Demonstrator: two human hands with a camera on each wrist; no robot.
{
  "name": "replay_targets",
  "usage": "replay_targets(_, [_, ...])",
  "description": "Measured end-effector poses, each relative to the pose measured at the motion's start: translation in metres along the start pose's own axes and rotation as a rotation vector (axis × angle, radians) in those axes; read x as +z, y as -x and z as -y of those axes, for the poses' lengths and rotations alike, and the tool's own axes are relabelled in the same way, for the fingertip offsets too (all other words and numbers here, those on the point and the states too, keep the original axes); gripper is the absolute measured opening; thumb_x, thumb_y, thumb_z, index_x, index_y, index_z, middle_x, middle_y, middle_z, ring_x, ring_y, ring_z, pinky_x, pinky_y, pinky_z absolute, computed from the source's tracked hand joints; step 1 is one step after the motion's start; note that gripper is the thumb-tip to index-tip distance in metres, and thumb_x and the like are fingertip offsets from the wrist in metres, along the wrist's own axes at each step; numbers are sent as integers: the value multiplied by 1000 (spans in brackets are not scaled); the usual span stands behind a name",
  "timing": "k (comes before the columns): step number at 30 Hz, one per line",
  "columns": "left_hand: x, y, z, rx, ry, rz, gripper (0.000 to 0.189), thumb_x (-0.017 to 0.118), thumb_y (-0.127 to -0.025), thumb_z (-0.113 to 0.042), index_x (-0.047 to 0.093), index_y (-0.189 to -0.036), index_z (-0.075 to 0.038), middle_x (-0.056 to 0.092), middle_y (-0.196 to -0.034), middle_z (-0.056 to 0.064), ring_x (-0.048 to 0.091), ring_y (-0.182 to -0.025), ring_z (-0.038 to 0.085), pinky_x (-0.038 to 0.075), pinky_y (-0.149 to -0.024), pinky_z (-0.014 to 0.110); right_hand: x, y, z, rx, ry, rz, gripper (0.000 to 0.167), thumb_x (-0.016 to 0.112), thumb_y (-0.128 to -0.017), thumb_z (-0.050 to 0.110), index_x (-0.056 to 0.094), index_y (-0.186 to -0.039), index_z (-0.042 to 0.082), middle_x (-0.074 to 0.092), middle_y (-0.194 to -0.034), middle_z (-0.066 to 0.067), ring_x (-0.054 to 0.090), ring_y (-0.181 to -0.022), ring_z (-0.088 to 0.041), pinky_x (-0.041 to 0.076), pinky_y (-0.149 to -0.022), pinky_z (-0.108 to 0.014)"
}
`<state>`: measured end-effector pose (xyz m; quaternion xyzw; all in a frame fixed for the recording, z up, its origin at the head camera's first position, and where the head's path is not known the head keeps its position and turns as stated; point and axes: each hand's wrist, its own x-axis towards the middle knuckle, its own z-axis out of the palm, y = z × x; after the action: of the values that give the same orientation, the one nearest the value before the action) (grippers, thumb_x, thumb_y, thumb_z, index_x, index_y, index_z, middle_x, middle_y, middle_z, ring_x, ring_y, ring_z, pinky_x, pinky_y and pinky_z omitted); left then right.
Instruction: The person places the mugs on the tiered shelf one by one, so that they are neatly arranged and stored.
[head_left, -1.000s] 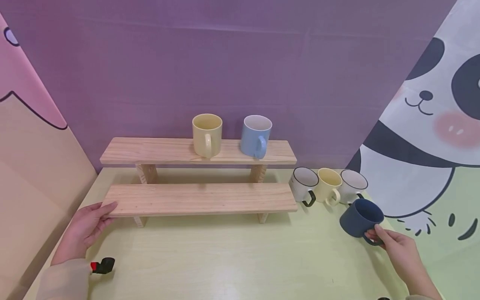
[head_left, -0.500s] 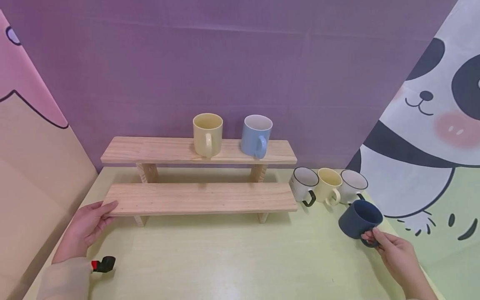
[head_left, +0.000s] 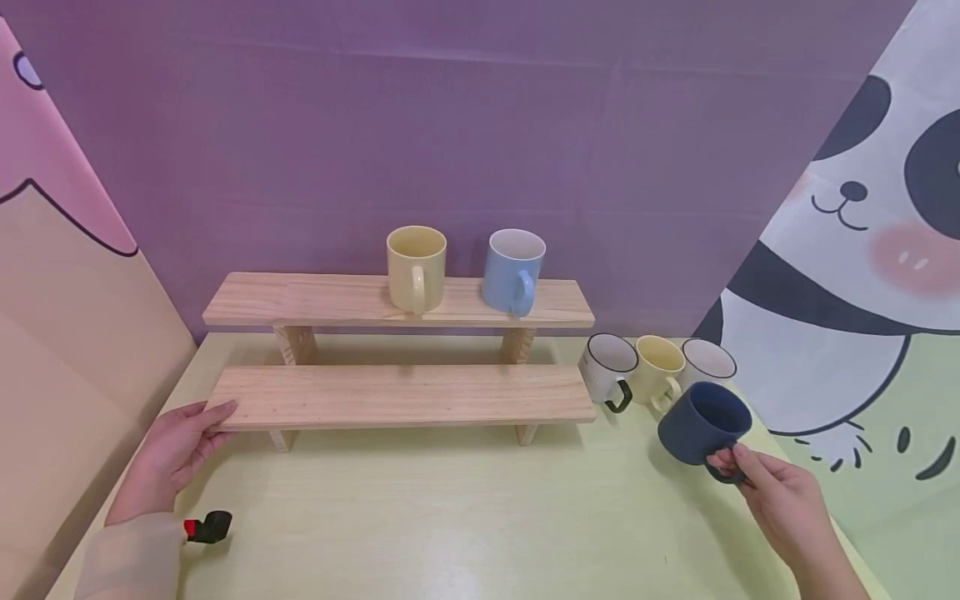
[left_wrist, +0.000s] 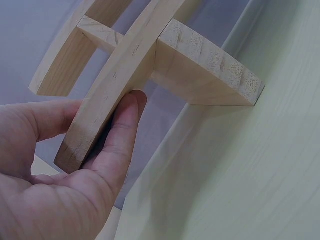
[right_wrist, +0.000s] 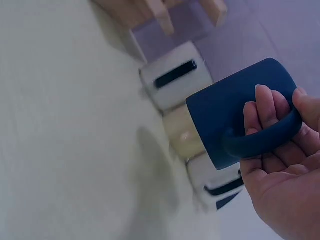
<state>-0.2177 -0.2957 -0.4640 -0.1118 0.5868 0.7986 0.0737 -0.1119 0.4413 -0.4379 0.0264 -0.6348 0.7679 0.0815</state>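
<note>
My right hand (head_left: 783,500) grips a dark blue mug (head_left: 697,429) by its handle, tilted and held above the table at the right. In the right wrist view, the fingers pass through the handle of the blue mug (right_wrist: 235,110). At the left end of a two-tier wooden shelf, my left hand (head_left: 176,450) pinches the lower board (head_left: 405,398), thumb on top. The left wrist view shows the fingers under that board (left_wrist: 107,97). A yellow mug (head_left: 416,271) and a light blue mug (head_left: 510,275) stand on the upper board (head_left: 315,300), handles toward me.
Right of the shelf, a white mug (head_left: 603,375) with a black handle, a pale yellow mug (head_left: 652,375) and another white mug (head_left: 708,358) stand in a row on the table (head_left: 450,517). The blue mug partly hides the last one. A purple cloth (head_left: 480,150) hangs behind.
My right hand has lifted the dark blue mug slightly and carried it left, now overlapping the rightmost white mug. The left hand keeps its hold on the lower board.
</note>
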Motion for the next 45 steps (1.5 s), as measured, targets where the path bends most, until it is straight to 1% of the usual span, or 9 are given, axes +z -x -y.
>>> replay_targets(4, [0, 0, 0, 11, -9, 8, 70, 68, -100, -10, 22, -145, 19, 65, -96, 2, 70, -87, 11, 57, -87, 30, 21, -1, 11, -19, 28, 33, 27, 48, -106, -5, 75, -104, -8, 75, -97, -13, 72, -95, -18, 55, -91, -24])
replay_targets(8, [0, -1, 1, 19, -26, 14, 75, 68, -100, -11, 18, -146, 21, 64, -97, 2, 69, -88, 11, 57, -87, 30, 40, -2, 20, -49, 28, 83, 27, 45, -106, -9, 72, -107, -12, 75, -99, -14, 72, -96, -20, 54, -92, -25])
replay_targets(12, [0, -1, 1, 14, -24, 11, 75, 68, -100, -12, 18, -147, 20, 64, -97, 1, 69, -88, 11, 56, -89, 30, 60, -4, 27, -49, 47, 136, 27, 45, -106, -9, 71, -109, -13, 75, -99, -12, 72, -97, -19, 54, -93, -24])
replay_targets(17, [-1, -2, 2, 14, -31, 4, 76, 69, -100, -12, 18, -147, 20, 64, -97, 1, 69, -88, 11, 56, -89, 31, 84, -7, 33, -61, 76, 211, 25, 44, -106, -9, 68, -109, -17, 74, -98, -12, 72, -98, -20, 53, -95, -26])
replay_targets(26, [-1, -1, 1, 18, -2, 4, 64, 69, -99, -10, 29, -140, 18, 67, -94, 2, 70, -86, 12, 58, -85, 29, 125, -16, 31, -65, 98, 345, 26, 44, -106, -9, 70, -106, -14, 73, -97, -10, 71, -98, -20, 54, -96, -28])
replay_targets(32, [0, -2, 1, 25, -19, 2, 69, 69, -99, -11, 25, -143, 20, 68, -94, 1, 70, -87, 11, 58, -84, 28, 156, -25, 29, -64, 112, 420, 24, 47, -106, -7, 69, -104, -15, 72, -97, -9, 71, -96, -20, 54, -96, -30])
replay_targets(37, [0, -2, 1, 30, -11, 3, 66, 68, -99, -10, 26, -141, 20, 68, -93, 2, 70, -86, 11, 59, -83, 28, 188, -32, 29, -30, 167, 441, 22, 53, -106, -1, 68, -102, -16, 73, -94, -8, 70, -94, -18, 54, -96, -30])
replay_targets(41, [0, -2, 1, 30, 2, 8, 65, 69, -99, -9, 26, -141, 19, 68, -94, 2, 70, -86, 11, 58, -83, 28, 216, -38, 26, -15, 191, 466, 22, 56, -105, 2, 68, -100, -16, 73, -91, -10, 71, -93, -21, 55, -93, -31])
replay_targets(45, [0, -2, 0, 31, 3, 13, 67, 69, -99, -9, 24, -142, 20, 67, -95, 2, 70, -87, 12, 58, -84, 28, 249, -42, 21, -23, 185, 505, 24, 58, -104, 2, 66, -98, -20, 72, -88, -10, 71, -91, -23, 57, -89, -34])
